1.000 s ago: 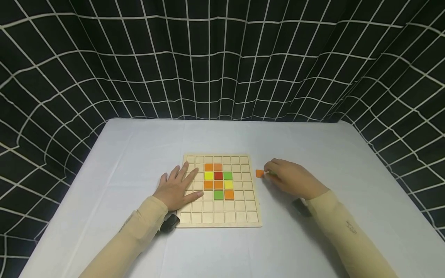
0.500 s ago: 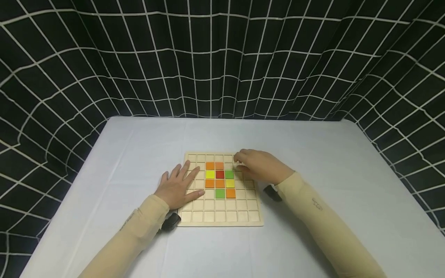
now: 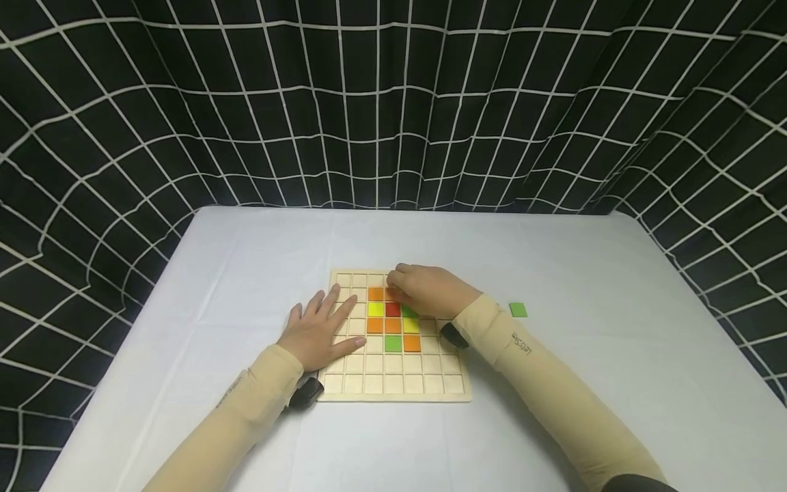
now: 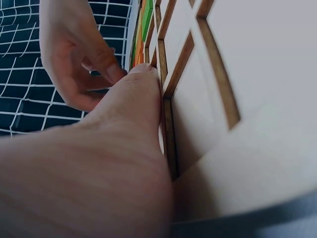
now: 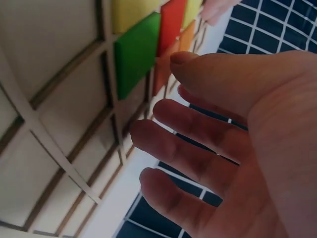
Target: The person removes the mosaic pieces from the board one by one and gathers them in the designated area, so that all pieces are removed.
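A square wooden grid board [image 3: 369, 384] holds several coloured tiles in its middle cells. My left hand [image 3: 315, 335] rests on the board's left side, fingers spread; its thumb lies along the surface in the left wrist view. Over the upper part of the board, my right hand [image 3: 433, 290] reaches a top-row orange tile [image 5: 162, 77]. In the right wrist view its thumb tip overlaps that tile's edge, the other fingers loosely bent and apart. Next to it sit a green tile [image 5: 137, 57] and a red tile [image 5: 171, 25], in their cells.
A loose green tile [image 3: 518, 309] lies on the white-covered table [image 3: 572, 273], right of the board and close to the right sleeve [image 3: 522, 348]. A dark curtain [image 3: 393, 102] with white grid lines surrounds the table's back and sides.
My right hand has moved left from the table onto the board's top row. The loose green tile now lies uncovered further right; the loose orange tile is out of sight. My left hand stays put.
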Available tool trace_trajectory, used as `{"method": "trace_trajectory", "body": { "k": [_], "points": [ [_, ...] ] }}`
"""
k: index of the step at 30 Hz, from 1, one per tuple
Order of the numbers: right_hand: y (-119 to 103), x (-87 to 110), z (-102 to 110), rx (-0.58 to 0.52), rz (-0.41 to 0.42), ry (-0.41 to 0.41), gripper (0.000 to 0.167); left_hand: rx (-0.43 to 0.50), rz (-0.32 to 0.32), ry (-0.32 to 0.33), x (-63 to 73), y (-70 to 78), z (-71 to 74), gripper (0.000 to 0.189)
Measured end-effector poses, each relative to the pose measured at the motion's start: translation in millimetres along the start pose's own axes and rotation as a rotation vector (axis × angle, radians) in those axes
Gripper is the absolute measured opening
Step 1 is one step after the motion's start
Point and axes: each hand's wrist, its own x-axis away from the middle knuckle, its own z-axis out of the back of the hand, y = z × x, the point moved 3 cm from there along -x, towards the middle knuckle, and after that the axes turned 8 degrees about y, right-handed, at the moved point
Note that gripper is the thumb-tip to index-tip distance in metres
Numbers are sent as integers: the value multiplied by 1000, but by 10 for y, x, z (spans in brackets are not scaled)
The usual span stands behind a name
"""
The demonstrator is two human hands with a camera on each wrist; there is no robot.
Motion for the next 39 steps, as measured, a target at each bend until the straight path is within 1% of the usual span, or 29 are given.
{"method": "trace_trajectory", "body": {
  "k": [6,9,12,15,18,22,26,30,33,39],
  "points": [
    [-26,-5,-42,61,61,42,7,-1,-4,13,6,1,3,80],
    [-35,2,-51,88,76,43,6,-9,-6,15,4,4,14,79],
    [-33,10,-51,86,79,46,9,-12,-10,13,3,7,25,80],
    [-24,19,-40,56,78,56,14,-15,-10,10,2,6,29,80],
    [-14,31,-36,45,82,46,23,-17,-12,10,2,3,27,79],
    [-7,60,-49,66,102,15,48,-19,-15,8,0,2,18,79],
    [-3,79,-56,54,109,11,56,-23,-14,8,-2,-8,5,79],
    [1,87,-57,25,107,19,56,-24,-14,12,2,-18,-3,80],
    [-2,91,-59,22,117,25,51,-21,-17,13,7,-18,-3,80],
    [-1,87,-71,11,152,74,25,-11,-17,13,3,-22,-21,79]
  ]
}}
